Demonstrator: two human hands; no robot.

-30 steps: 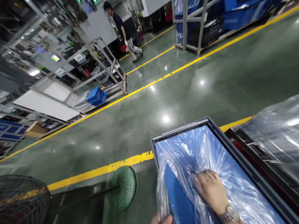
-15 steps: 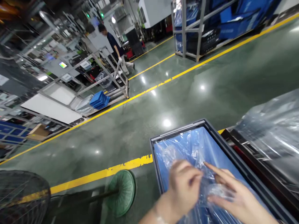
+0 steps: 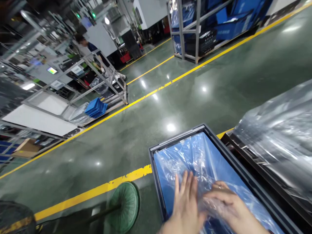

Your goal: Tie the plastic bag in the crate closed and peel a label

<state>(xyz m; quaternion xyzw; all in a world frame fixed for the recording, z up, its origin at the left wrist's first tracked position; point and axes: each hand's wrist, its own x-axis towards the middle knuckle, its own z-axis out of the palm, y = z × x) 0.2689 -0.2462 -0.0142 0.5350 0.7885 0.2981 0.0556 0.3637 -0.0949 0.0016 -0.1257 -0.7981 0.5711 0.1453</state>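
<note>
1. Left hand (image 3: 186, 203) lies flat on the clear plastic film (image 3: 207, 169). Its fingers (image 3: 187, 183) are straight, close together and pressing down; nothing is pinched.
2. Right hand (image 3: 231, 208), just beside the left, has its fingers (image 3: 219, 191) curled into a gathered wad of the same film. It looks like a loose grip on the bunched plastic, but the film blurs the fingertips, so I cannot tell how firm it is.
3. The film sits directly under both hands, lining the dark grey crate (image 3: 175, 140). A blue sheet (image 3: 170, 165) shows through it.
4. Progress, judged from how things lie: ahead of the fingers the film already lies spread to the crate's far rim, though wrinkled. Under and between the hands it is still bunched. The near part looks left to flatten or tuck; the far part looks mostly done.
5. Right of the right hand, beside the crate: a large load wrapped in plastic (image 3: 278, 130).
6. Left of the left hand, lower down: the green round base of a fan stand (image 3: 124, 203) on the floor, near a yellow floor line (image 3: 92, 191).
7. Well beyond the fingers: green floor (image 3: 185, 84), metal frame racks (image 3: 102, 78) with a stack of blue trays (image 3: 95, 108), a co-worker partly hidden behind the racks, and far shelving with blue bins (image 3: 226, 22).
</note>
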